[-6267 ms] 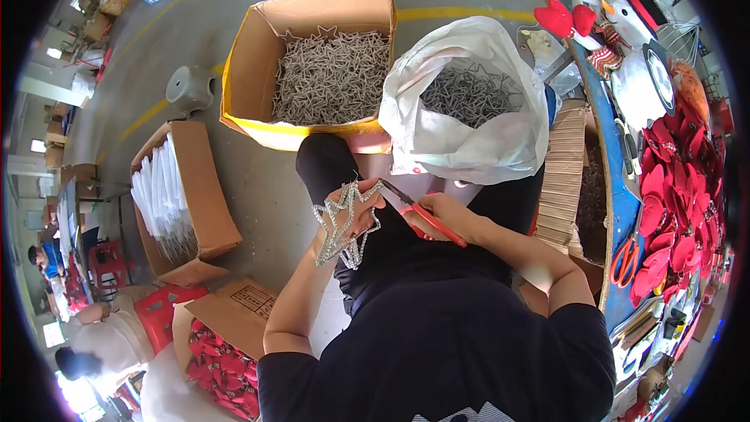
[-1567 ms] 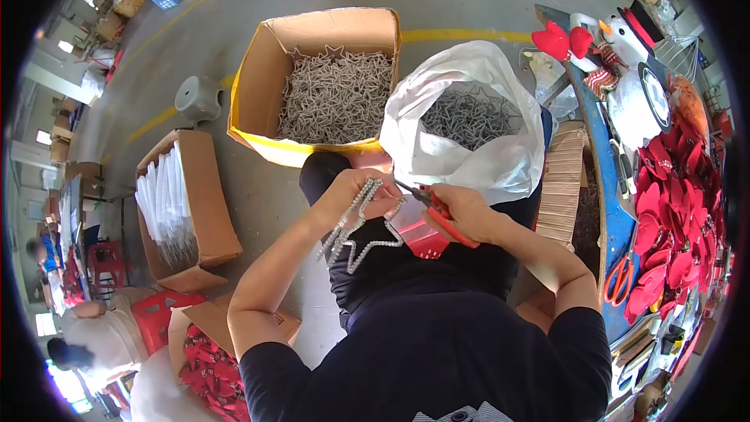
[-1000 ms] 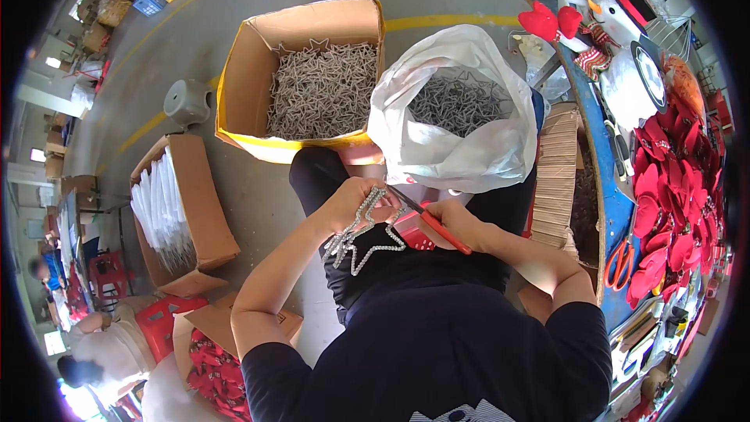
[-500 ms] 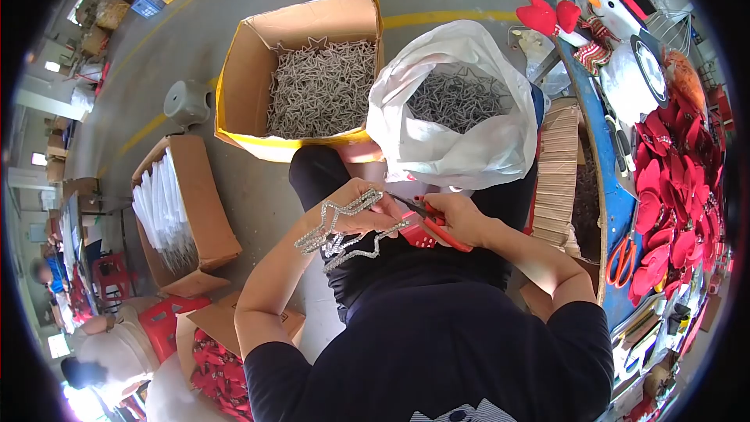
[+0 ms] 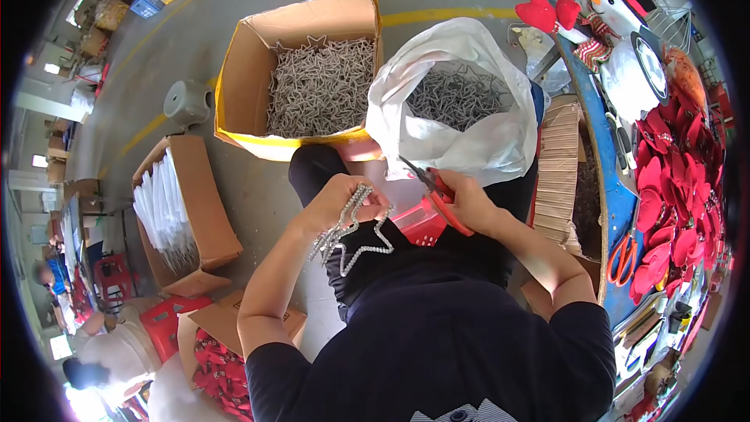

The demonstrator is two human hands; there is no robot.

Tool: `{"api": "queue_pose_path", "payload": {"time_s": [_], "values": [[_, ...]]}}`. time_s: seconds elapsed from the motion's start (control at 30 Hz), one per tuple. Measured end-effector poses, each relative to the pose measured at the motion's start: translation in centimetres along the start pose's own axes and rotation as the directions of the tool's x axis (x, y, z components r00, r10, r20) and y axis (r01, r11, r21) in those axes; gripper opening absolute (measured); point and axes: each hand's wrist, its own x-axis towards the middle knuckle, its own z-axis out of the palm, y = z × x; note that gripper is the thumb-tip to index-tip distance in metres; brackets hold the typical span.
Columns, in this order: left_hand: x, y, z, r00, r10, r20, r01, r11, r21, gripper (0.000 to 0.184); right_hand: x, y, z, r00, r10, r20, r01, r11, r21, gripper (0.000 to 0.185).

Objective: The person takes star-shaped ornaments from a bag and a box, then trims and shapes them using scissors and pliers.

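Observation:
My left hand (image 5: 337, 202) is closed around several silver beaded star outlines (image 5: 361, 250), which dangle below the fingers above my lap. In my right hand (image 5: 470, 202) are red-handled pliers (image 5: 449, 216), with slim dark jaws pointing up and left, apart from the stars. Red plastic with white holes (image 5: 422, 223) shows between my legs, under both hands. Beyond my knees are a white plastic bag (image 5: 391, 137) holding dark grey star frames (image 5: 457, 98) and a cardboard box (image 5: 242, 94) heaped with paler star frames (image 5: 320, 90).
At right, a blue table (image 5: 621, 297) carries orange-handled scissors (image 5: 623, 260), red fabric pieces (image 5: 672, 195) and a snowman figure (image 5: 625, 16). To the left are a carton (image 5: 207, 211) of white sleeved items and a grey stool (image 5: 187, 101). Another person (image 5: 117, 352) sits at lower left.
The pliers have moved up and away from the stars, their jaws now free of them. My left hand has shifted slightly left, and the stars hang lower and more upright.

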Motion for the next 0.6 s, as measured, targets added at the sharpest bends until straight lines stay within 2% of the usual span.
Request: {"api": "queue_pose_path", "payload": {"time_s": [0.03,0.07,0.17,0.2,0.3,0.4,0.47,0.6], "values": [[0.2,1.1,0.1,0.999,-0.024,0.045,0.023,0.999,0.042,0.01,0.3,-0.3,0.3,0.997,-0.06,-0.048,0.068,0.982,0.178,0.026],[0.5,1.7,0.6,0.998,-0.008,0.067,0.009,1.0,-0.022,0.009,0.8,-1.0,0.9,0.978,-0.179,-0.109,0.202,0.942,0.269,0.026],[0.9,1.5,1.3,0.988,0.101,0.119,-0.083,0.985,-0.152,0.008,1.4,-3.4,0.4,0.925,-0.351,-0.144,0.367,0.924,0.108,0.031],[0.8,1.7,1.3,0.989,0.069,0.129,-0.042,0.979,-0.202,0.01,1.5,-4.3,0.1,0.905,-0.407,-0.125,0.413,0.91,0.033,0.038],[0.6,3.0,1.2,0.985,-0.011,0.17,0.071,0.934,-0.35,0.017,2.1,-4.9,0.0,0.711,-0.676,-0.193,0.661,0.736,-0.147,0.038],[0.7,2.8,1.3,0.978,-0.032,0.206,0.127,0.876,-0.466,0.013,2.3,-4.7,-0.1,0.687,-0.716,-0.123,0.66,0.686,-0.308,0.033],[1.1,0.2,1.5,0.981,-0.026,0.193,0.122,0.855,-0.505,0.01,2.5,-5.0,-0.3,0.632,-0.767,-0.109,0.703,0.627,-0.335,0.031],[1.6,-2.1,0.8,0.96,-0.096,0.264,0.189,0.915,-0.356,0.008,2.7,-5.2,-0.5,0.547,-0.834,-0.067,0.756,0.527,-0.388,0.032]]}}
